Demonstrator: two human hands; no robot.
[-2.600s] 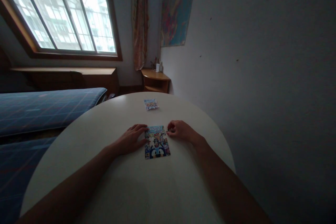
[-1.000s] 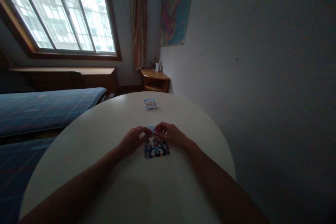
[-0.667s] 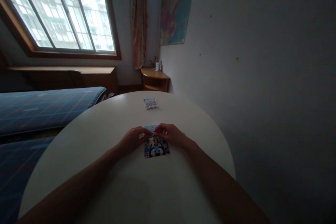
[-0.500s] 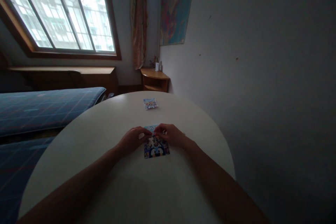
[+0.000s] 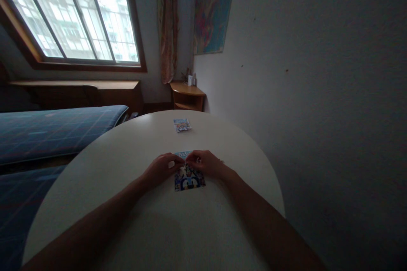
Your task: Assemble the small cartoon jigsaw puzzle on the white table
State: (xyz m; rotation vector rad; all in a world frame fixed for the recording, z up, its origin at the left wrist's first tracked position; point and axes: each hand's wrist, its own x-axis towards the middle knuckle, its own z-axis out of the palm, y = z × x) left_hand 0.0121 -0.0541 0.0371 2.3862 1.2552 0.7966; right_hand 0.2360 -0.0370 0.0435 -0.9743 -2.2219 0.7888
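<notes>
A small square picture sheet [image 5: 190,182], printed with a blue cartoon face and many small figures, lies flat on the round white table [image 5: 143,129]. It could be a puzzle, but its surface is too small to tell. My left hand [image 5: 162,167] rests at its left side, thumb and finger pinched together over the upper middle. From the right, my right hand [image 5: 205,163] meets it there in a similar pinch, the fingertips almost touching. Whatever is between the fingers is too small to make out. Part of the sheet's upper half is hidden under both hands.
A second small printed packet or card [image 5: 182,125] lies farther back on the table. A tiny pale bit [image 5: 221,161] shows just right of my right wrist. To the left is a blue plaid mattress [image 5: 57,131]; a wall [image 5: 318,114] stands at the right.
Both hands stay over the sheet. The right fingertips have shifted slightly left and curled closer to the left ones. The sheet and the farther packet look unmoved.
</notes>
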